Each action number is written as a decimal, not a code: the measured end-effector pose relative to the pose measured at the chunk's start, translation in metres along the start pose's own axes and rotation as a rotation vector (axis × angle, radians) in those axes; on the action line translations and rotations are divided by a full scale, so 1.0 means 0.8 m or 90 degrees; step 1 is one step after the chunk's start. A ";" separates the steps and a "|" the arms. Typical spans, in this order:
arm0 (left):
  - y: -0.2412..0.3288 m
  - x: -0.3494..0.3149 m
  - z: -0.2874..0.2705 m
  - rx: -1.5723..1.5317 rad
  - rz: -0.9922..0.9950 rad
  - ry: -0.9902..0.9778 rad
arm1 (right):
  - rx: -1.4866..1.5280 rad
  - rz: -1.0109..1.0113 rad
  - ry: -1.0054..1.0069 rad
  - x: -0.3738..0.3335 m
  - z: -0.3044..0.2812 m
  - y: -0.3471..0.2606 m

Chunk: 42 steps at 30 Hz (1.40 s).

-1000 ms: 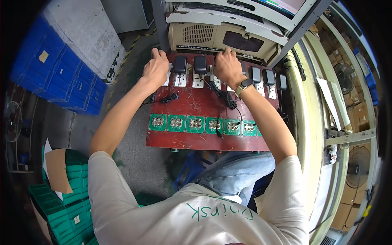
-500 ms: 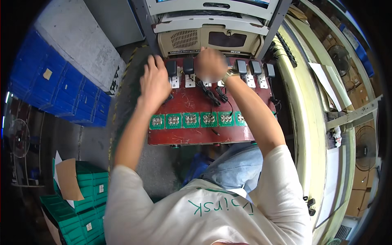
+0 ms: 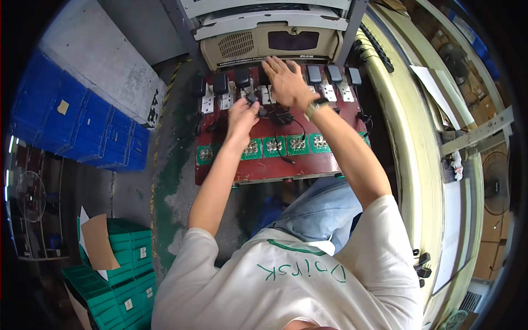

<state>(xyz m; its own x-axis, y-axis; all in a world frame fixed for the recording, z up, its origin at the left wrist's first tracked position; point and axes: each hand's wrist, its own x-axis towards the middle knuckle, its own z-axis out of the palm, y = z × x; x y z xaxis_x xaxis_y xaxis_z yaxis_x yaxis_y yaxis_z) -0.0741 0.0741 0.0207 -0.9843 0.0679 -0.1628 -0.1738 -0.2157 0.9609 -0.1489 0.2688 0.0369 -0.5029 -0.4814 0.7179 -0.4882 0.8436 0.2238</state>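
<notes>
My left hand (image 3: 242,118) is closed, its fingertips pinching a black cable (image 3: 261,110) over the middle of a red board (image 3: 264,168). Just right of it, my right hand (image 3: 289,87) reaches to the back of the board with fingers stretched out. It lies over a black power adapter, which it mostly covers. Several black adapters (image 3: 313,75) stand in a row there, each by a white metal plate (image 3: 331,91). A coiled black cable (image 3: 283,117) rests below my right hand. Green circuit boards (image 3: 297,144) with round silver contacts line the board's near side.
A beige computer case (image 3: 236,45) stands right behind the board, in a grey rack. Blue crates (image 3: 82,110) are stacked at the left, green crates (image 3: 129,250) at the lower left. Along the right runs a pale yellow conveyor-like bench (image 3: 396,148).
My left hand has moved right and inward from the board's left edge and now pinches a cable. My right hand stays over the adapter row, its fingers now plainly outstretched. The view has shifted slightly.
</notes>
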 end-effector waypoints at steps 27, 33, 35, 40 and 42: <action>0.034 -0.132 -0.121 0.101 -0.140 -0.255 | 0.343 0.245 -0.456 -0.157 -0.150 -0.120; 0.021 -0.110 -0.100 0.227 0.089 -0.160 | 0.600 0.423 -0.454 -0.121 -0.165 -0.110; 0.012 -0.102 -0.096 0.341 0.176 -0.089 | 0.734 0.570 -0.286 -0.113 -0.161 -0.115; -0.011 -0.091 -0.092 0.346 0.231 -0.099 | 0.655 0.522 -0.265 -0.106 -0.141 -0.110; -0.014 -0.092 -0.090 0.361 0.255 -0.092 | 0.635 0.490 -0.260 -0.106 -0.139 -0.111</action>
<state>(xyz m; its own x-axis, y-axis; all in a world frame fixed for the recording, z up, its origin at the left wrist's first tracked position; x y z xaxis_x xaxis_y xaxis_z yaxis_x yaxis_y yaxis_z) -0.0017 0.0017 0.0063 -0.9488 0.2258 0.2208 0.2814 0.2873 0.9156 0.0162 0.2607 0.0293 -0.9772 -0.1461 0.1542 -0.2064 0.4806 -0.8523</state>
